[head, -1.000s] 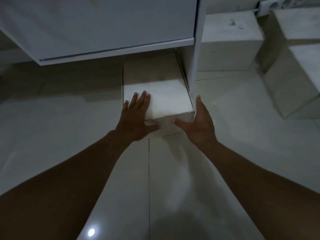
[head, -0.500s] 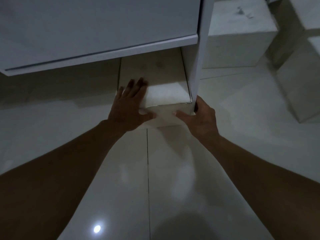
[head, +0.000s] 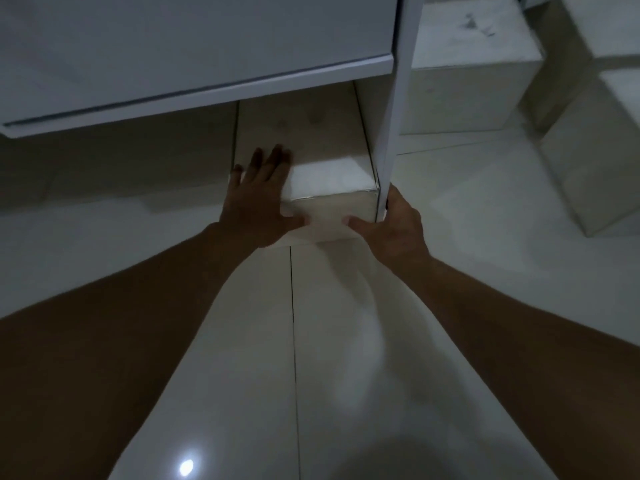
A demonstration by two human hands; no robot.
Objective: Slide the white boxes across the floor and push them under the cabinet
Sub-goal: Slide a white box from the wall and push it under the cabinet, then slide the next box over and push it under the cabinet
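Note:
A white box lies on the tiled floor, more than half of it under the white cabinet. Its right side runs along the cabinet's upright side panel. My left hand lies flat on the box's top near its left edge, fingers spread, thumb on the front face. My right hand presses the box's front right corner with the thumb on the front face; its fingers are hidden behind the panel's foot.
More white boxes stand on the floor right of the cabinet: one just behind the side panel, a second at the right edge, a third at the top right. Glossy floor tiles spread towards me.
The box has slid further under the cabinet, and both hands have moved forward with it. My right hand's fingers have reached the foot of the side panel.

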